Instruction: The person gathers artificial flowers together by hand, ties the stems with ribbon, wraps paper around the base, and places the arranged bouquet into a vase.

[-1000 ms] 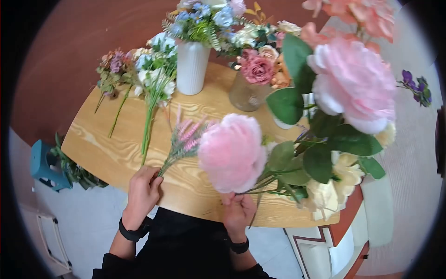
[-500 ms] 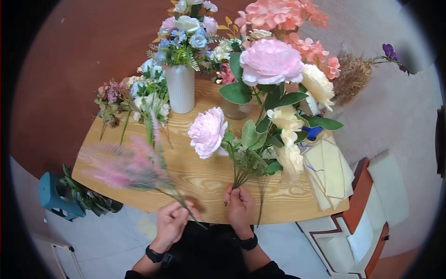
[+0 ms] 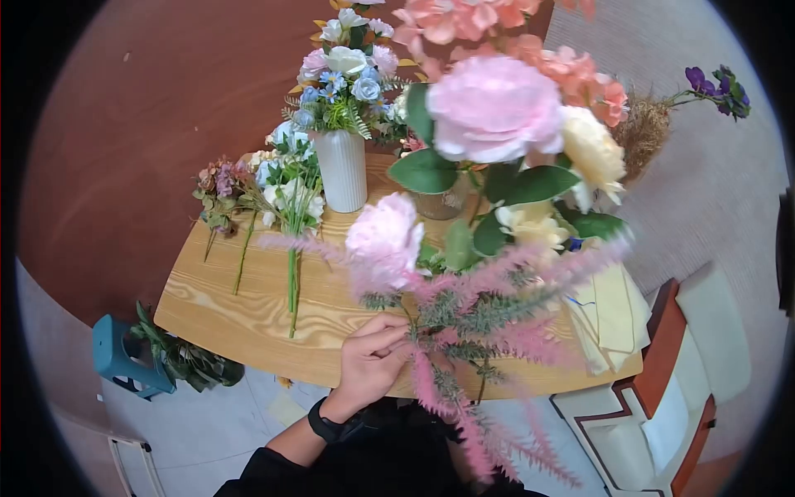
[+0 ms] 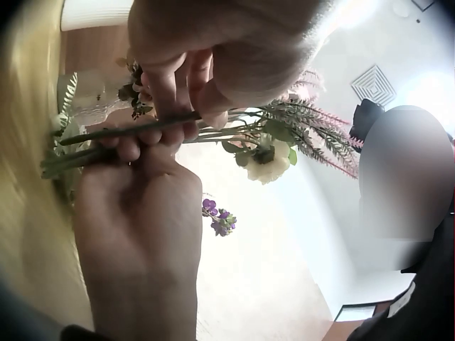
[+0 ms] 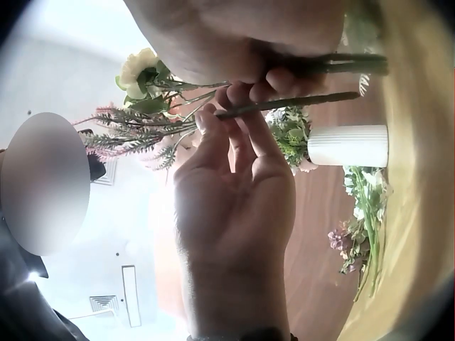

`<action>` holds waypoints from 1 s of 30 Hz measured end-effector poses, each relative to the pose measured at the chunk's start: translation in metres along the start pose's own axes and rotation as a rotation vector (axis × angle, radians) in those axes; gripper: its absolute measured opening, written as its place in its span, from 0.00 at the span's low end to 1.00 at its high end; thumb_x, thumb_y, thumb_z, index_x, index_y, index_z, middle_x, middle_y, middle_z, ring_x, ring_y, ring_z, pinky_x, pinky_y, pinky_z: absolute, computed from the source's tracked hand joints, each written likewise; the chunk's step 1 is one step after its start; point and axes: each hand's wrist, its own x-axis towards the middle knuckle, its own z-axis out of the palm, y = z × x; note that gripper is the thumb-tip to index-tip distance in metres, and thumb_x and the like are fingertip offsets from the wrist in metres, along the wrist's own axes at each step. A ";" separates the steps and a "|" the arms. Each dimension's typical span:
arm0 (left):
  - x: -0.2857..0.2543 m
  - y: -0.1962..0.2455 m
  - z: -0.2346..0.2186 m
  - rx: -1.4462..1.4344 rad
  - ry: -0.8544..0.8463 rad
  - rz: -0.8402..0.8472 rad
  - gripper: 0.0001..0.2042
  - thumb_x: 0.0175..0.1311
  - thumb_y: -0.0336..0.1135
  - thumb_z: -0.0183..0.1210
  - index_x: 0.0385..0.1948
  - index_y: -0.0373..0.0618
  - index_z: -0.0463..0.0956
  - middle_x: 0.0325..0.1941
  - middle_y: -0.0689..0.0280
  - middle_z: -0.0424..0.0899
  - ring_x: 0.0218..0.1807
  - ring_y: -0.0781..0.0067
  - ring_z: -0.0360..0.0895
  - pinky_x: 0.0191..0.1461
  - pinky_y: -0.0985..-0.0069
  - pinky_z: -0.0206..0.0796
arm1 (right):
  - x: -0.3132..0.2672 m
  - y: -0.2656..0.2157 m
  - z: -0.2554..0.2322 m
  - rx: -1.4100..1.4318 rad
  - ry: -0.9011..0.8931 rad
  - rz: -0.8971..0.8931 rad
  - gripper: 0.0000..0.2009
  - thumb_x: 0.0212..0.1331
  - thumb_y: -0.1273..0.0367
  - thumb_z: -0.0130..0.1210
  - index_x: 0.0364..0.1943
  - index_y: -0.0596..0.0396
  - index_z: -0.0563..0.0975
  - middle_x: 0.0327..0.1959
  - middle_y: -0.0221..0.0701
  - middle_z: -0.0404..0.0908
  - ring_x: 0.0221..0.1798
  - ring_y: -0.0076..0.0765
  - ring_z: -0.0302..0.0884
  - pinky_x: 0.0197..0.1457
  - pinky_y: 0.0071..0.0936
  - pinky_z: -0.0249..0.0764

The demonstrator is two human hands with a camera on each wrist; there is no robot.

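Sprig [image 3: 472,348] and bunch [image 3: 530,186] are held together above the near edge of the table [image 3: 257,323]. Thumb and fingertips of the left hand [image 3: 373,364] pinch the sprig's stem [image 4: 128,133], whose cut end juts past the fingers. The right hand [image 4: 138,220], mostly behind the sprig in the head view, has its fingers curled round the bunch's lower stems; the left wrist view shows the sprig's stem running beside them. I cannot tell whether the stems touch. The bunch has pink and cream blooms and broad green leaves; coral blooms [image 3: 571,70] show at its top or behind it. Beyond the bunch is a jar [image 3: 439,203], partly hidden. Near the far edge stands a white vase [image 3: 342,174] full of flowers. More flowers [image 3: 294,199] lie towards the left end, stems pointing to the near edge. Pale sheets [image 3: 613,311] lie at the near right corner.
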 end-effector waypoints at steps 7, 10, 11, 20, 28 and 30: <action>0.019 -0.016 -0.006 -0.064 0.266 -0.063 0.11 0.63 0.26 0.50 0.44 0.29 0.72 0.28 0.65 0.78 0.33 0.77 0.76 0.40 0.82 0.67 | 0.013 -0.011 -0.009 0.626 0.053 0.216 0.12 0.67 0.67 0.41 0.30 0.60 0.71 0.24 0.26 0.69 0.27 0.18 0.61 0.32 0.16 0.59; 0.024 -0.026 -0.011 -0.215 0.283 -0.203 0.09 0.62 0.21 0.48 0.42 0.26 0.71 0.32 0.62 0.76 0.35 0.76 0.77 0.39 0.83 0.67 | 0.012 -0.010 -0.006 0.678 0.037 0.193 0.10 0.67 0.69 0.40 0.31 0.61 0.68 0.24 0.28 0.66 0.26 0.23 0.60 0.33 0.23 0.59; 0.024 -0.023 -0.011 -0.212 0.286 -0.205 0.09 0.62 0.21 0.48 0.42 0.26 0.71 0.32 0.62 0.76 0.35 0.76 0.77 0.39 0.83 0.67 | 0.013 -0.010 -0.006 0.685 0.015 0.194 0.11 0.67 0.67 0.41 0.31 0.60 0.70 0.24 0.27 0.67 0.27 0.20 0.61 0.33 0.19 0.59; 0.033 -0.013 0.011 -0.200 -0.080 -0.234 0.07 0.62 0.22 0.49 0.38 0.29 0.73 0.22 0.64 0.76 0.21 0.78 0.72 0.25 0.82 0.65 | 0.012 -0.008 -0.005 0.602 -0.112 0.235 0.13 0.67 0.63 0.43 0.32 0.59 0.72 0.24 0.23 0.69 0.27 0.15 0.62 0.30 0.14 0.59; 0.032 -0.024 0.006 -0.164 -0.055 -0.358 0.09 0.62 0.22 0.51 0.41 0.26 0.73 0.23 0.63 0.77 0.21 0.77 0.73 0.26 0.80 0.68 | 0.006 0.002 0.000 0.526 -0.131 0.214 0.14 0.66 0.63 0.45 0.29 0.60 0.72 0.23 0.24 0.69 0.26 0.16 0.63 0.30 0.14 0.60; 0.029 -0.039 0.010 -0.138 0.035 -0.324 0.09 0.62 0.23 0.52 0.41 0.26 0.74 0.23 0.63 0.77 0.22 0.76 0.74 0.27 0.81 0.68 | 0.006 0.007 0.002 0.561 -0.097 0.228 0.13 0.66 0.64 0.44 0.29 0.60 0.71 0.23 0.23 0.70 0.26 0.16 0.62 0.30 0.14 0.60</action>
